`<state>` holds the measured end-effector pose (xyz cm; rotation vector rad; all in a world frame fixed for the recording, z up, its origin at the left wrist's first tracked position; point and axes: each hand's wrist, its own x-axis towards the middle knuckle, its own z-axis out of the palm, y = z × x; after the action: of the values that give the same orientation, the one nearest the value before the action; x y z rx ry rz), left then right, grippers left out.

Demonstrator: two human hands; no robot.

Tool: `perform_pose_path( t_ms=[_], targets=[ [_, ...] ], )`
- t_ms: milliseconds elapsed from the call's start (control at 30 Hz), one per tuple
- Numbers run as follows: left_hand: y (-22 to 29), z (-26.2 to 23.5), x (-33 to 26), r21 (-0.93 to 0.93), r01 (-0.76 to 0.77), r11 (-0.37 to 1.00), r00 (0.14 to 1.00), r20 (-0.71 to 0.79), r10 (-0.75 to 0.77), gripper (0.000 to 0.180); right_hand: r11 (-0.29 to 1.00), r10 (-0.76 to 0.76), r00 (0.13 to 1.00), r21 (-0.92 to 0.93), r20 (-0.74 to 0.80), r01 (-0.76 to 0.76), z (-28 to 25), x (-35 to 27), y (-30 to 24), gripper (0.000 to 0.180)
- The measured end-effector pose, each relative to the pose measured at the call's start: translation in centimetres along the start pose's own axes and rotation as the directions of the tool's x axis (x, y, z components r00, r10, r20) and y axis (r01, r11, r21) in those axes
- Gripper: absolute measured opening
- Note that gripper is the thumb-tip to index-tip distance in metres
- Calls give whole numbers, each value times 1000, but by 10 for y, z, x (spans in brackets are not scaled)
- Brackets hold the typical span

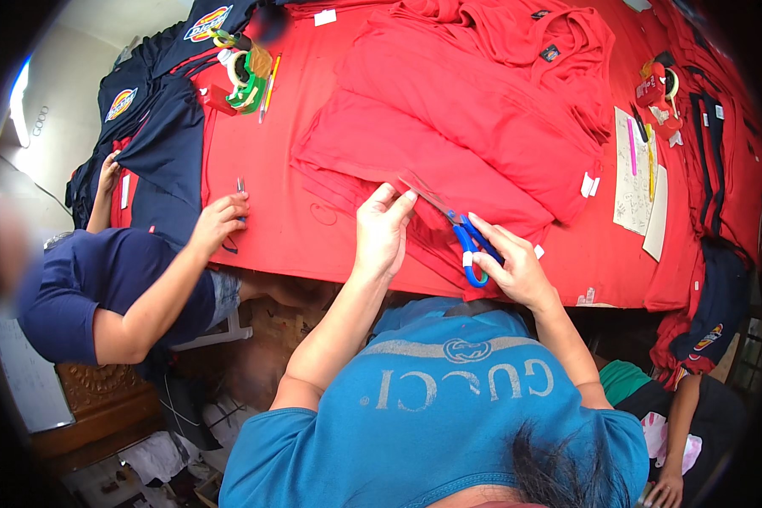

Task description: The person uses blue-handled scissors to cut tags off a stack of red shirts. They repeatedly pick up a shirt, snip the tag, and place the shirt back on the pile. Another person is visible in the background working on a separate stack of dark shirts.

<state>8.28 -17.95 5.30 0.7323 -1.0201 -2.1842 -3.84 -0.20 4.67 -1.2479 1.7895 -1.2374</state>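
Observation:
A pair of scissors [470, 251] with blue handles is in my right hand [518, 264], its fingers closed around the loops. The metal blades point up and left, their tips close to the fingertips of my left hand [381, 230]. Thumb and forefinger of that hand are pinched together at the near edge of a red shirt [449, 144]. Whatever lies between them is too small to make out. The shirt lies spread and folded over other red cloth, with its neckline at the far side.
Left, a co-worker's hand [220, 222] holds a small pointed tool beside dark blue garments [157, 127]. Tape rolls [250, 80] and pencils lie at the far left. Papers [635, 186] with pens lie at right, near another tape roll [670, 85]. Another person's arm [681, 423] shows lower right.

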Motion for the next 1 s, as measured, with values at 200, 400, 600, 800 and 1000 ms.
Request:
perform_pose_path(
  t_ms=[200,400,600,800,1000],
  targets=[
    [-6,-6,1,28,-40,999,998,46,39,18,996,-20,999,84,-41,23,2,0,8,50],
    [-10,-10,2,28,-55,998,997,46,54,16,999,30,999,45,-19,-29,-1,1,-3,48],
    [-14,-19,6,29,-59,998,996,72,57,9,957,123,992,266,-7,-117,3,-4,17,48],
    [-7,-9,5,-97,56,994,998,-11,-57,11,932,87,987,361,-136,-32,1,5,9,52],
    [-7,-11,5,-58,61,996,998,-13,-62,5,884,84,954,463,-289,63,14,39,-8,50]
  ],
)
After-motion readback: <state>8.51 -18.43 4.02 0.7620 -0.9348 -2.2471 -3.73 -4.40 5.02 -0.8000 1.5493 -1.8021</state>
